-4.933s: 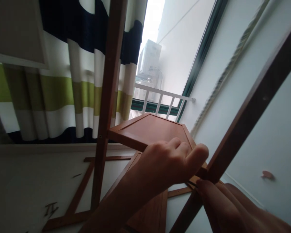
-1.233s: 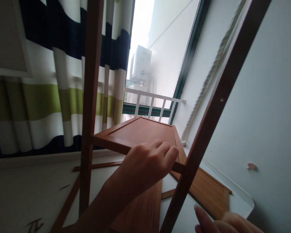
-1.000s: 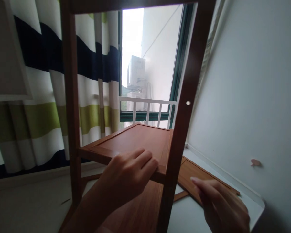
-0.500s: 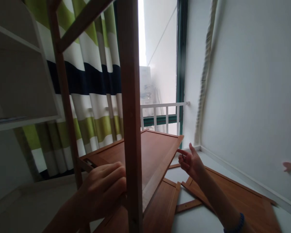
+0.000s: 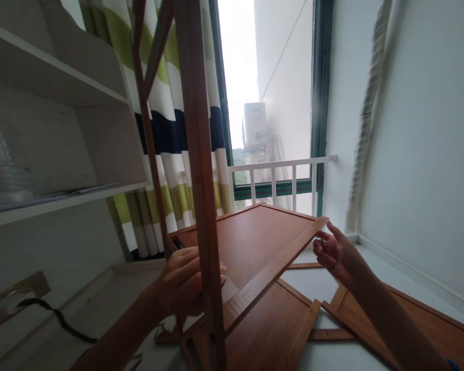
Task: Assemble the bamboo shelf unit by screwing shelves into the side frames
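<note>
A brown wooden panel [image 5: 263, 242] is raised at a tilt beside an upright wooden frame post [image 5: 201, 170]. My left hand [image 5: 189, 278] is wrapped round the lower part of the frame, with its fingertips showing past the post near the panel's left side. At the panel's far right corner, my right hand [image 5: 334, 250] pinches the edge between thumb and curled fingers. The post hides part of my left hand and of the panel.
More brown panels lie on the floor, one beneath the raised panel [image 5: 278, 324] and one at the right [image 5: 421, 319]. White shelves [image 5: 62, 190] stand left, above a black cable [image 5: 65, 324]. Behind are striped curtains [image 5: 174, 170] and a white railing [image 5: 282, 165].
The view has shifted left. My right thumb has come down onto the panel's corner, where that hand was more open before. The small hand at the far right is out of view.
</note>
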The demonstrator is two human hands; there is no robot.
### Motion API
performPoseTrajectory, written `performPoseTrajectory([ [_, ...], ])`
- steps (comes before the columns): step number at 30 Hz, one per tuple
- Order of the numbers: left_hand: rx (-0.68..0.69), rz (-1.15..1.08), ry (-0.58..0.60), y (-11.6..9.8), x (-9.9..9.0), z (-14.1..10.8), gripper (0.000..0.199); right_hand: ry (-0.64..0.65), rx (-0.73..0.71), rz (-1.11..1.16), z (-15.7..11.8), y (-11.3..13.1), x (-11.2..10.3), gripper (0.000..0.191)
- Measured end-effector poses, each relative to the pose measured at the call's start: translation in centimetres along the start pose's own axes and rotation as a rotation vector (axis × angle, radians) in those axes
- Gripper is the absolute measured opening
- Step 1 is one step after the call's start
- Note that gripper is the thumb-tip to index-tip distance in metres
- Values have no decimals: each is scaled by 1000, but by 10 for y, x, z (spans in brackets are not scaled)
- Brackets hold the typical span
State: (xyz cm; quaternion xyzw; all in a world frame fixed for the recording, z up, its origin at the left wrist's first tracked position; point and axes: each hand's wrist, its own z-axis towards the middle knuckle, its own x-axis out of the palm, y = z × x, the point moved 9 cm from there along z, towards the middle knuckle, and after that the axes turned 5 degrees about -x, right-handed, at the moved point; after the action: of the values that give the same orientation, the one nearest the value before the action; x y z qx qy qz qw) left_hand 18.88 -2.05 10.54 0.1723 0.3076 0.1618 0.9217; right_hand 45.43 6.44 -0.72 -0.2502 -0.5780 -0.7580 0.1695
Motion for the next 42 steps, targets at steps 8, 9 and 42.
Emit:
performPoseTrajectory([
  [8, 43, -165, -13, 11, -21, -18, 5, 35, 53, -73, -10, -6, 8, 38],
  [9, 32, -162, -21, 12, -23, -20, 5, 43, 54, -85, -11, -7, 9, 39],
  [42, -452, -287, 23, 1, -38, -42, 36, 66, -441, -522, -30, 4, 27, 40],
])
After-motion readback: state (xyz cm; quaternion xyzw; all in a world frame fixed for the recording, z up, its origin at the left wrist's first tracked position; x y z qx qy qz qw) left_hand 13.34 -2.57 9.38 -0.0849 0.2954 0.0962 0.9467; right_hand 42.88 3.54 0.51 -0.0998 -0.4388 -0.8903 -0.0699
